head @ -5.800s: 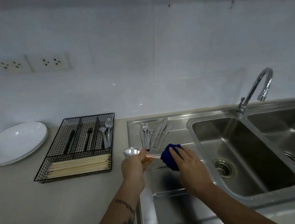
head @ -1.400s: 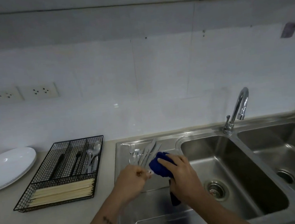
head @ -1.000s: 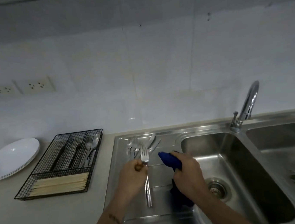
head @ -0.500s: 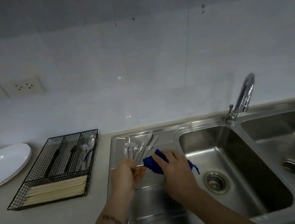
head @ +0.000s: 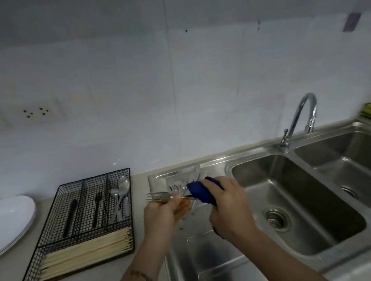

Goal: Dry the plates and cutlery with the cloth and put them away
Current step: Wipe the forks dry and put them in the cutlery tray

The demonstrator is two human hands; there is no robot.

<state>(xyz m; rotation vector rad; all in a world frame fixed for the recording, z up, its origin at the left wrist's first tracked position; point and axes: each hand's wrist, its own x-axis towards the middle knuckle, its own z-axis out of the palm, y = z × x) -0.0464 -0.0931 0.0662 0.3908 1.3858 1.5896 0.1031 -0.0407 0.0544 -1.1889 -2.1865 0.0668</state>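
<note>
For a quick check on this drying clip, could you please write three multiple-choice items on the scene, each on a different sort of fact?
1. Where do the chopsticks lie?
A. front compartment of the wire tray
B. in the sink basin
C. on the plates

2. What colour is the cloth?
A. yellow
B. blue
C. white

3. What is the left hand doing?
A. resting open on the counter
B. turning the tap
C. gripping a fork

Answers: 1 A, they fill the tray's near section; 2 B, the wad in the right hand is dark blue; 3 C, the tines stick out left of its fingers.
</note>
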